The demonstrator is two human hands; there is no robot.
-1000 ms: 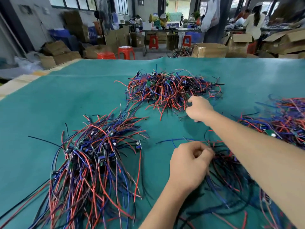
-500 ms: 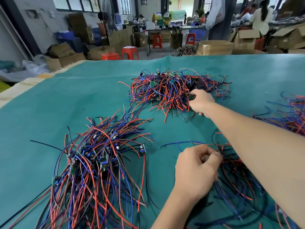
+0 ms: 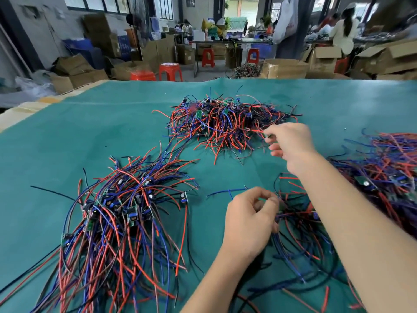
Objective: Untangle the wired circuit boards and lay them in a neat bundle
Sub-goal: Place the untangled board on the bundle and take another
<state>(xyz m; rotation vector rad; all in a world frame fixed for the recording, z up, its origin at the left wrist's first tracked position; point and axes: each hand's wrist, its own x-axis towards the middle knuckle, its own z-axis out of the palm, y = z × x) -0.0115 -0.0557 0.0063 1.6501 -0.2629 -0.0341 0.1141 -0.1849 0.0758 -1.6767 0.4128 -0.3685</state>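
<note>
Covering the surface is a teal cloth, and on it four heaps of wired circuit boards are seen: a combed-out bundle at the near left with its red, blue and black leads fanned toward the near edge, a tangled far pile in the middle, a right-hand pile cut off by the frame edge, and a near heap lying under both forearms. The left hand is held at the left edge of the near heap with thumb and fingers curled together around dark wires there. The right hand is stretched out to the near right edge of the far pile, its fingers bent and blurred; a red lead seems to be touched by the fingertips, but whether anything is actually pinched cannot be told. Beyond the far edge of the surface, red stools and cardboard boxes are visible on the workshop floor
</note>
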